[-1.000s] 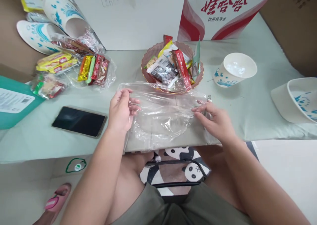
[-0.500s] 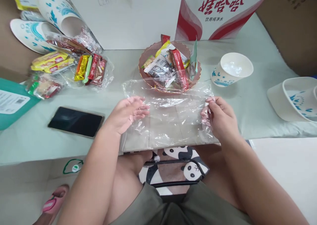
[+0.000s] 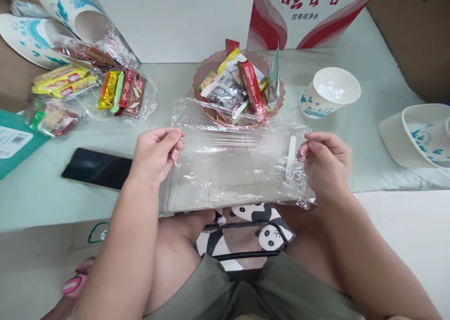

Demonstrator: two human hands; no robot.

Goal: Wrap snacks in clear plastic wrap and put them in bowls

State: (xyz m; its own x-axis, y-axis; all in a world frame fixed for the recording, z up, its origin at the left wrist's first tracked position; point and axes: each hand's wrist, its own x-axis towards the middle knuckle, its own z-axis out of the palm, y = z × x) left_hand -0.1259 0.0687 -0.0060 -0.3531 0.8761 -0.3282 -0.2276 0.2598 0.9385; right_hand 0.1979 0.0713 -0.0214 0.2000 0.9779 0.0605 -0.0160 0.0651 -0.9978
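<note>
Clear plastic film (image 3: 228, 172) spread between two bare hands

The film fills the centre of the frame, over the near edge of a cloth-covered table (image 3: 365, 139). It is crinkled and see-through, with bright glints. The left hand (image 3: 153, 155), left of centre, pinches the film's side edge between thumb and curled fingers. The right hand (image 3: 327, 164), right of centre, has thumb and fingers drawn close together at the opposite edge, apparently gripping it too. Just inside that edge is a narrow white strip (image 3: 291, 155).

The film looks very light, limp and slippery, likely to cling to itself and perhaps to tear if pulled sharply. The side edges seem the best places to hold, with a light fingertip pinch on each so the middle does not sag.

Just beyond the film, at upper centre, a pink bowl (image 3: 202, 73) holds wrapped snacks (image 3: 225, 95); the film's far edge overlaps it in view, but whether they touch cannot be told. A paper cup (image 3: 314, 105) stands at upper right. A dark phone (image 3: 98, 167) lies left of the left hand.
</note>
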